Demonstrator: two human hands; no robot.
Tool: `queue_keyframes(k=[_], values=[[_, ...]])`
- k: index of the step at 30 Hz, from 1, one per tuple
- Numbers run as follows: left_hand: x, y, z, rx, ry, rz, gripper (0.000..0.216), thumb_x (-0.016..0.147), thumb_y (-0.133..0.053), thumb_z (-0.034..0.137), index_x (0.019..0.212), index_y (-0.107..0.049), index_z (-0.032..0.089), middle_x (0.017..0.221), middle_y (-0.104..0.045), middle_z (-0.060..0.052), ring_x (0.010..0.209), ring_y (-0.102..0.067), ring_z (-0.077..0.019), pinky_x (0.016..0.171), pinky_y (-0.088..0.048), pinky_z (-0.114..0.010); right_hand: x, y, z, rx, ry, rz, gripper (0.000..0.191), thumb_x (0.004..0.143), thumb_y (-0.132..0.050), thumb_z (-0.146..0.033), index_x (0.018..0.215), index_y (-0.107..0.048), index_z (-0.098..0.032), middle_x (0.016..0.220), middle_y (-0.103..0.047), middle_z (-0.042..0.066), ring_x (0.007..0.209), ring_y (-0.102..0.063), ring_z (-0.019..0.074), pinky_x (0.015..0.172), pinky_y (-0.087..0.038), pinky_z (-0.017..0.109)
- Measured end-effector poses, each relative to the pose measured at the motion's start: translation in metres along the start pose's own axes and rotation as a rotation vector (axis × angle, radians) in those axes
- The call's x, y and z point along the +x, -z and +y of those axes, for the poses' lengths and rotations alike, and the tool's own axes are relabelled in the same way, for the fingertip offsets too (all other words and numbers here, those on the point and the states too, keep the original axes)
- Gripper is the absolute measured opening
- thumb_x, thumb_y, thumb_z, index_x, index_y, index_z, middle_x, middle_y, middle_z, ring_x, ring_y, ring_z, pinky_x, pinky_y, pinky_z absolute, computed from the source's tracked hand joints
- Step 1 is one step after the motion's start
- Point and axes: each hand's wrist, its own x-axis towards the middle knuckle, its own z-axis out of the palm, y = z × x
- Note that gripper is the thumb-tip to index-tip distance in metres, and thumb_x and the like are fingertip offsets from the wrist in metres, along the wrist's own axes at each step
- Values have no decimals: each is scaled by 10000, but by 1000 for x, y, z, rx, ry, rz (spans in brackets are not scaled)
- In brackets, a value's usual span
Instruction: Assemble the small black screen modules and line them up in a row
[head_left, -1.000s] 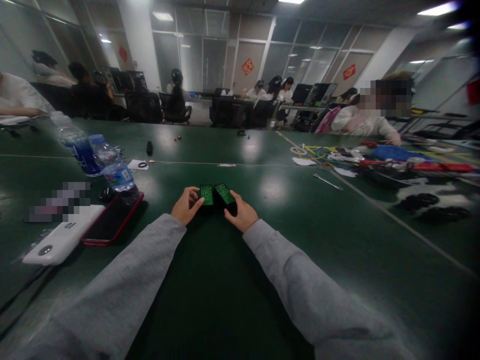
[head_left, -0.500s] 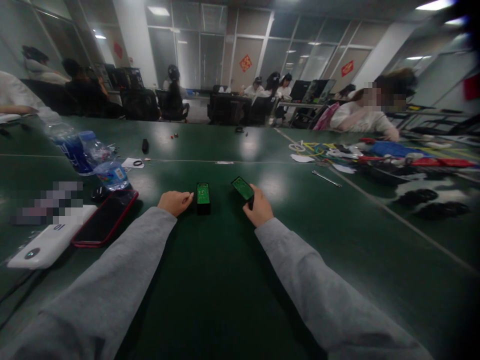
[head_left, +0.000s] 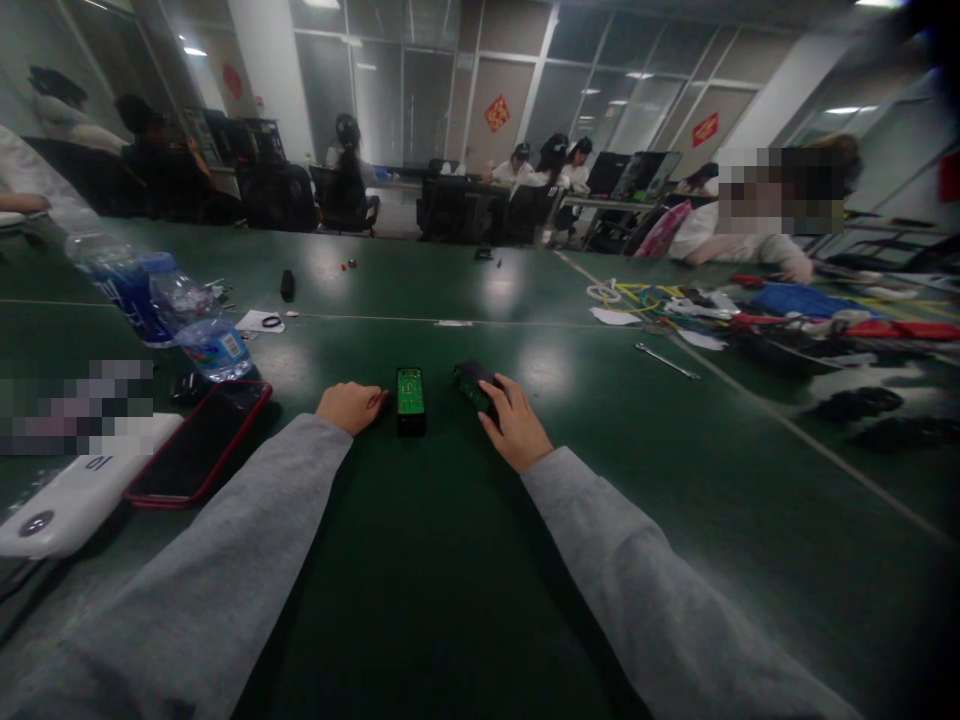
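Note:
On the green table, a black box with a green circuit board in its top (head_left: 410, 392) stands between my hands. My left hand (head_left: 351, 408) rests just left of it, fingers curled in and nothing visible in them. To the right, a second black box (head_left: 474, 384) sits turned at an angle, its board side now dark and tilted away from view. My right hand (head_left: 516, 422) has its thumb and fingers around the near end of that second box. Part of the box is hidden under the fingers.
At left lie a red-edged phone (head_left: 202, 445), a white device (head_left: 82, 490) and plastic bottles (head_left: 202, 325). A wrench (head_left: 667, 361) lies at right, before a pile of cables and tools (head_left: 795, 305). Across the table sits a person (head_left: 750, 235); others are farther back.
My right hand has turned the second box so its green board no longer faces up, and lowered it toward the table. My left hand stays curled beside the first box.

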Motion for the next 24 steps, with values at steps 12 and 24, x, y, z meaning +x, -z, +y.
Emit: queue_keyframes(k=[12, 24], values=[[-1, 1, 1, 28, -8, 15, 488, 935, -250, 485, 928, -679, 250, 812, -680, -58, 717, -634, -186, 570, -396, -265, 13, -13, 16, 198, -198, 51, 591, 822, -556, -388, 1305, -422, -75, 1181, -566, 191, 1037, -595, 317, 903, -509, 486], [-2, 4, 2, -7, -3, 18, 435, 930, -308, 472, 908, -678, 245, 814, -687, -50, 698, -615, -163, 596, -402, -262, 14, 0, 0, -83, 57, 2, 626, 825, -543, -181, 1402, -313, -108, 1420, -373, 184, 1326, -349, 302, 1064, -360, 526]])
